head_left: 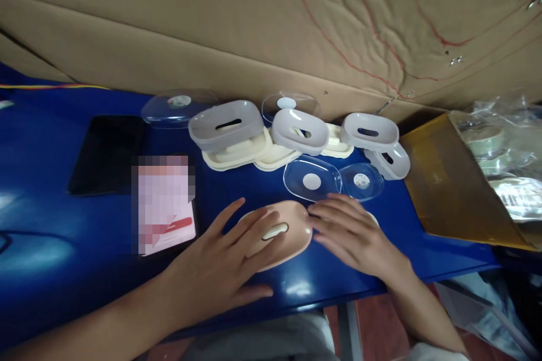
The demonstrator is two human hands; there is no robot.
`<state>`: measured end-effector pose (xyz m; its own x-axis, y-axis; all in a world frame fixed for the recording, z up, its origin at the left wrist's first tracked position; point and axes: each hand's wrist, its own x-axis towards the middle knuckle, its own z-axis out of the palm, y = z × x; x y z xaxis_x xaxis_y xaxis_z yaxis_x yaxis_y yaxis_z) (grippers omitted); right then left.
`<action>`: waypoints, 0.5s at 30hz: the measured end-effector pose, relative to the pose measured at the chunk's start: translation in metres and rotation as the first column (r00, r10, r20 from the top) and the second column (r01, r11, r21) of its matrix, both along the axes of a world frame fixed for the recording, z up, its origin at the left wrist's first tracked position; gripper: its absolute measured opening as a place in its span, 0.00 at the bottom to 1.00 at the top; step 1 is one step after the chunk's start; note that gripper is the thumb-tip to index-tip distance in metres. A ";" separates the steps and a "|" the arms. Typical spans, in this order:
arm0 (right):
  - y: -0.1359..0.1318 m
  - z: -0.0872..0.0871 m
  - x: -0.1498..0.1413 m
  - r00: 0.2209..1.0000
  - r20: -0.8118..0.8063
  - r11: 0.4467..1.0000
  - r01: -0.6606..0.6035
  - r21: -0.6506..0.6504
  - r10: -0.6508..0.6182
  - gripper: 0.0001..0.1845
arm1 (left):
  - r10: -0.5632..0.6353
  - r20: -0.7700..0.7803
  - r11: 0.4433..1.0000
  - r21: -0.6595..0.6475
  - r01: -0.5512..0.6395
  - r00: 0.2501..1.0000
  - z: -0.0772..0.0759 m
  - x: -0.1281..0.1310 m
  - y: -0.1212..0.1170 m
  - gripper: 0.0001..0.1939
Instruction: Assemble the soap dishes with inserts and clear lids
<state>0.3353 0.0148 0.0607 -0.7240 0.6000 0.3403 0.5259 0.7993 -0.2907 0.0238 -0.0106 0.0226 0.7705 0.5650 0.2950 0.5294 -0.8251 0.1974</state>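
A pink oval soap dish (298, 231) with a slot in its middle lies on the blue table near the front. Something white shows through the slot. My left hand (237, 254) is spread over the left part of the dish, fingers apart; whether it presses on the dish I cannot tell. At the dish's right end is my right hand (351, 231), fingers stretched out, the tips at or close to the rim. A sliver of a cream piece (373, 218) shows behind my right hand, the remainder hidden.
Grey slotted trays (226, 124) and cream bases (237, 157) lie along the back with clear lids (312, 169). On the left are a dark tablet (108, 152) and a lit phone (167, 208). A cardboard box (440, 180) with bagged dishes stands right. Cardboard (212, 22) lines the back.
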 end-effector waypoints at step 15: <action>-0.065 -0.033 0.037 0.974 0.030 0.963 0.227 -0.143 -0.225 0.21 | 0.161 -0.063 0.979 0.138 -0.151 0.985 0.008 0.006 -0.015 0.20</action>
